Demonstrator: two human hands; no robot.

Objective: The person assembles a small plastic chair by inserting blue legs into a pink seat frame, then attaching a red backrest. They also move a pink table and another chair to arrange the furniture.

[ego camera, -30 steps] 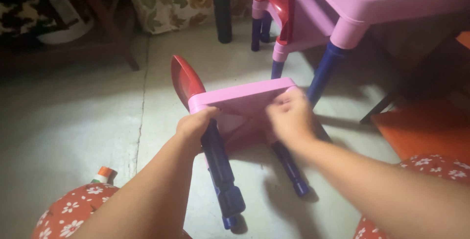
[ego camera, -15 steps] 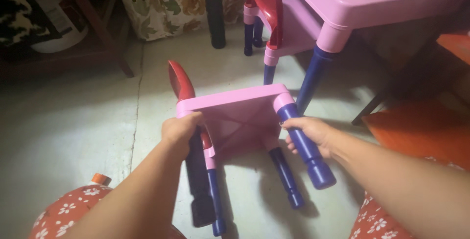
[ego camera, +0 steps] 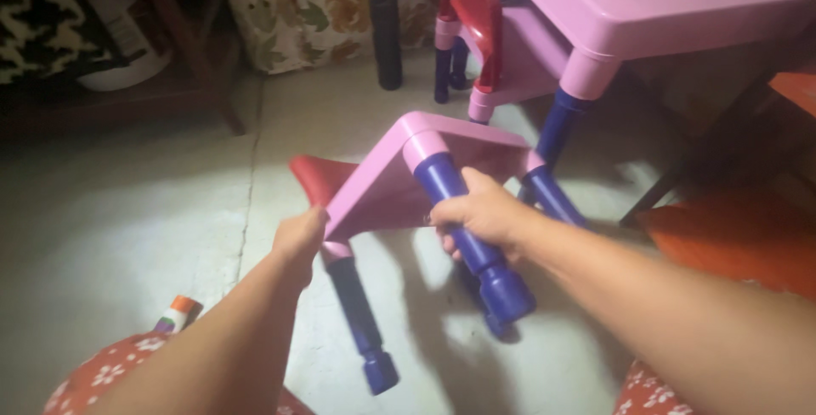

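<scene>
Tipping further over since a moment ago, the small pink chair (ego camera: 399, 181) hangs above the floor (ego camera: 127, 237), legs toward the camera. The left hand (ego camera: 299, 241) clamps its seat edge; the right hand (ego camera: 480, 211) now grips a blue leg (ego camera: 467, 228), near the pink table (ego camera: 680, 7).

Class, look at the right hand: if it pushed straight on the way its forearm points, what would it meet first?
The right hand already grips a blue chair leg; beyond lies probably the pink seat, though depth is unclear.

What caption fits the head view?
Left hand and right hand hold a tipped pink toy chair by seat and blue leg.
</scene>
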